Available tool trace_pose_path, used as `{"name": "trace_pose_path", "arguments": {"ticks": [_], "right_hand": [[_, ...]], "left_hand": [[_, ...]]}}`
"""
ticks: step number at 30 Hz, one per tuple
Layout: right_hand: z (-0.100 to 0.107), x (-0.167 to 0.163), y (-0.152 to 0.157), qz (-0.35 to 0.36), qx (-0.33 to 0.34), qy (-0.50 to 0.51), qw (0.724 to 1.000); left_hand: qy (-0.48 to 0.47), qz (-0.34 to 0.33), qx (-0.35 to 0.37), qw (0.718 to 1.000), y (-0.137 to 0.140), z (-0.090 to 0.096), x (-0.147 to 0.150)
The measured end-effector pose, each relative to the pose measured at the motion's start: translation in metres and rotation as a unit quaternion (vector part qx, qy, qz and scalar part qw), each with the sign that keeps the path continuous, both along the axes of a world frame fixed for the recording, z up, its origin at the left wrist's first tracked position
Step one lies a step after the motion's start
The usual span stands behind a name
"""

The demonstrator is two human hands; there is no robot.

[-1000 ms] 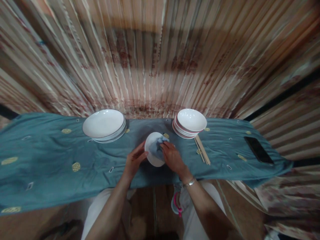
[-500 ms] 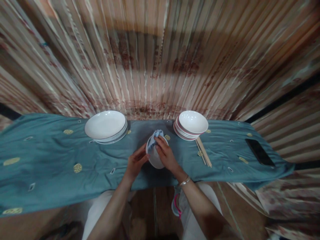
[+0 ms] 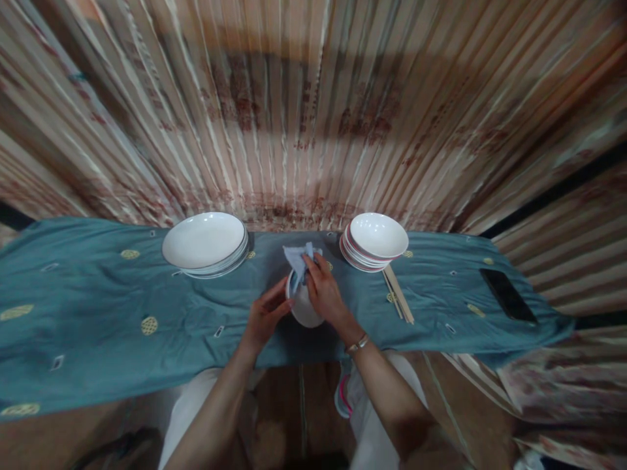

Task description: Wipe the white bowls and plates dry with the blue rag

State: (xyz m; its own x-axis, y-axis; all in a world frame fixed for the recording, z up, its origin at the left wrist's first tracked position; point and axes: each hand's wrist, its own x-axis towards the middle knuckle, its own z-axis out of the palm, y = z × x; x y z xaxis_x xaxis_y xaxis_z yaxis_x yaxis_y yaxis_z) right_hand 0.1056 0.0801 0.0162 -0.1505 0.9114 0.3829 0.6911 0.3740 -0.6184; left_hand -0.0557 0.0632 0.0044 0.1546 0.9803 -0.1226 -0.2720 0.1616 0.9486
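A white bowl [image 3: 306, 312] is at the front middle of the table, its opening facing up toward me. My left hand [image 3: 267, 316] grips the bowl's left side, thumb near the rim and fingers around the outside. In my right hand [image 3: 323, 290] is a light blue cloth [image 3: 297, 258], pinched between the fingers at the bowl's far rim. Part of the cloth hangs inside the bowl, and a loose corner sticks up to the left. My right hand hides the bowl's right edge.
A stack of white plates [image 3: 206, 241] stands at the back left. Stacked bowls [image 3: 377, 236] are at the back right, with chopsticks [image 3: 399, 297] lying in front. A black phone [image 3: 508, 295] rests far right on the teal tablecloth [image 3: 98, 313]. A pleated curtain [image 3: 304, 130] hangs behind.
My right hand has shifted slightly up along the rim. The cloth has spread out, with a corner now flaring to the left. My left hand keeps its hold on the bowl.
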Motion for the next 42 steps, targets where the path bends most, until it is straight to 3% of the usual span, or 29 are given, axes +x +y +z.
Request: {"name": "trace_pose_path", "arguments": {"ticks": [7, 15, 20, 25, 30, 34, 38, 42], "right_hand": [[-0.017, 0.034, 0.015, -0.082, -0.02, -0.053, 0.995], [-0.022, 0.047, -0.011, -0.132, -0.095, -0.216, 0.963], [-0.014, 0.047, -0.031, -0.135, -0.109, -0.244, 0.954], [-0.001, 0.044, -0.045, -0.105, -0.043, -0.223, 0.968], [-0.007, 0.033, -0.037, -0.039, 0.023, -0.275, 0.96], [-0.014, 0.025, -0.035, -0.026, -0.002, -0.309, 0.951], [-0.008, 0.022, -0.048, 0.015, -0.044, -0.318, 0.947], [0.004, 0.021, -0.062, 0.087, -0.099, -0.239, 0.962]], "left_hand": [[0.01, -0.011, 0.016, 1.0, -0.003, 0.009, 0.0], [0.017, 0.016, 0.007, 1.0, -0.001, 0.005, 0.002], [0.006, 0.023, -0.001, 1.0, -0.004, 0.003, 0.002], [0.005, 0.024, 0.003, 1.0, -0.01, 0.004, 0.003], [0.009, 0.022, 0.012, 1.0, -0.017, 0.004, 0.004], [-0.002, 0.036, -0.001, 0.999, -0.018, 0.003, 0.004], [-0.002, 0.041, -0.009, 0.999, -0.015, 0.002, 0.004], [0.003, 0.045, -0.009, 0.999, -0.014, 0.003, 0.005]]}}
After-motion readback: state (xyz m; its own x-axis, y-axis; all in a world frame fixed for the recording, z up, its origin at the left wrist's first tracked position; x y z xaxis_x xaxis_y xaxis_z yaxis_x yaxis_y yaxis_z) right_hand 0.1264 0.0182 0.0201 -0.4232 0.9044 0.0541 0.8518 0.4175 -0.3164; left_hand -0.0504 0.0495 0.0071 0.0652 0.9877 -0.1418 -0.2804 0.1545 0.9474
